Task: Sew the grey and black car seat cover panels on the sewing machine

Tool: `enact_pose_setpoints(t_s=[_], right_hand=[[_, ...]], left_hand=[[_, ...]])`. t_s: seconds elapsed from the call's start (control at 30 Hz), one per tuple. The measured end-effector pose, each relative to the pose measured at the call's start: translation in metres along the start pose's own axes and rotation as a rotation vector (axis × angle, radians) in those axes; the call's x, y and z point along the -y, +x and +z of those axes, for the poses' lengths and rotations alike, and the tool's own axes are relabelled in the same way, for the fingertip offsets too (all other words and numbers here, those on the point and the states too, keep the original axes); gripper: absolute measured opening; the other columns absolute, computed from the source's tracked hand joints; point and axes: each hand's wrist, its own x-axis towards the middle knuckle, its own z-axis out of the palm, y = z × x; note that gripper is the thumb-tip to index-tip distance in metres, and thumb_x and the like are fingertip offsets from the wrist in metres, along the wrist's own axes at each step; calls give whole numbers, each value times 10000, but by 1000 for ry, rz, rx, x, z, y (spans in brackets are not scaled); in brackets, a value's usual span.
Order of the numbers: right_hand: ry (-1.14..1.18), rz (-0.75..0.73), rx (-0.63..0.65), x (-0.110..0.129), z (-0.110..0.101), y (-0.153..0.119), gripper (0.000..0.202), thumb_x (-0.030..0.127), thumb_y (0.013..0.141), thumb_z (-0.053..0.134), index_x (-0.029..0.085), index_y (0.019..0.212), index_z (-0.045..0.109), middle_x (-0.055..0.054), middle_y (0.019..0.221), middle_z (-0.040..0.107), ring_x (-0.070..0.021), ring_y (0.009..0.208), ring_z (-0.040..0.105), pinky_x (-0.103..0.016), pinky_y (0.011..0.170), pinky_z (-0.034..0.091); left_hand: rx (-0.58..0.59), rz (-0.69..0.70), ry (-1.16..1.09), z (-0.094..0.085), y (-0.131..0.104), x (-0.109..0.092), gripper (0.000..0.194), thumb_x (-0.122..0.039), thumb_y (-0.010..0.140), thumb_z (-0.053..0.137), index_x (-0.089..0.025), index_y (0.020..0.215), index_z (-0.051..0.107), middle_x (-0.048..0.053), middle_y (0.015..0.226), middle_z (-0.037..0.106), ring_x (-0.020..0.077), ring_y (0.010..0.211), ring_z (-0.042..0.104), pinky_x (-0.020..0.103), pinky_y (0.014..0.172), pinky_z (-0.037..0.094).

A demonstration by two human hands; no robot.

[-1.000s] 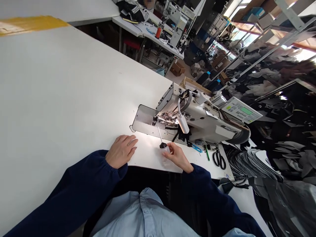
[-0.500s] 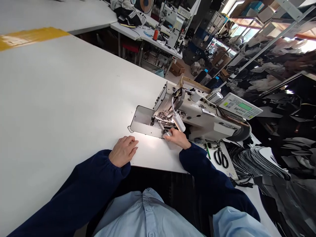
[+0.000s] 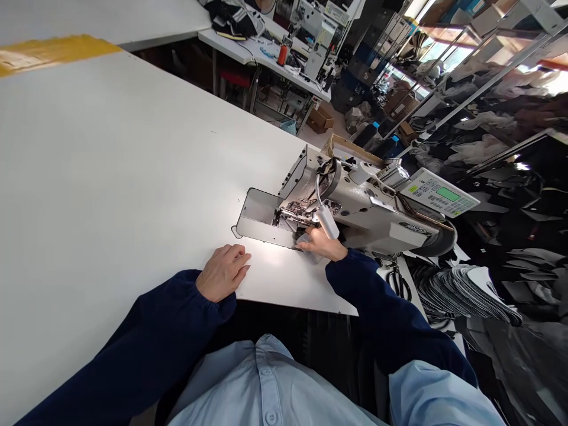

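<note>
My left hand (image 3: 223,272) rests on the white table (image 3: 146,177), fingers slightly bent and apart, with nothing in it. At the sewing machine (image 3: 377,219), my right hand (image 3: 323,243) reaches below the lamp (image 3: 327,222), beside the needle area. Its fingers are closed around a small greyish part (image 3: 305,239) at the right end of the metal bed plate (image 3: 266,229); what exactly they grip is too small to tell. A thin dark loop (image 3: 236,232) lies at the plate's left corner.
Black scissors (image 3: 399,284) lie right of my right forearm, near a stack of dark cut pieces (image 3: 461,296). A control panel (image 3: 444,192) stands on the machine. Behind is another table (image 3: 239,52) with a machine. Yellow tape (image 3: 57,52) crosses the table at the far left.
My right hand has moved slightly up and to the right at the machine, its fingers further under the lamp. The view has shifted a little. My left hand stays nearly in place.
</note>
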Motion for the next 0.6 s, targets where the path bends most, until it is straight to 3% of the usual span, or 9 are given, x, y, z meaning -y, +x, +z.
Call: enact_pose_setpoints(t_s=[0.27,0.6], right_hand=[[-69,-36,76,19,-11,-17,325,481,760,704,197,759,545,-11,581,464,-196,632,510,-268,547,257],[-224,-55,91,23,-7,-18,299,456,812,665,168,841,589,-83,765,616,-228,762,592,-256,545,274]], left_hand=[[-16,16,-21,-1,0,0,203,-190,907,409,-167,917,610,78,964,586,194,814,513,365,754,442],[-15,22,-6,1,0,2,223,-201,918,397,-172,931,617,77,965,595,188,808,518,358,745,444]])
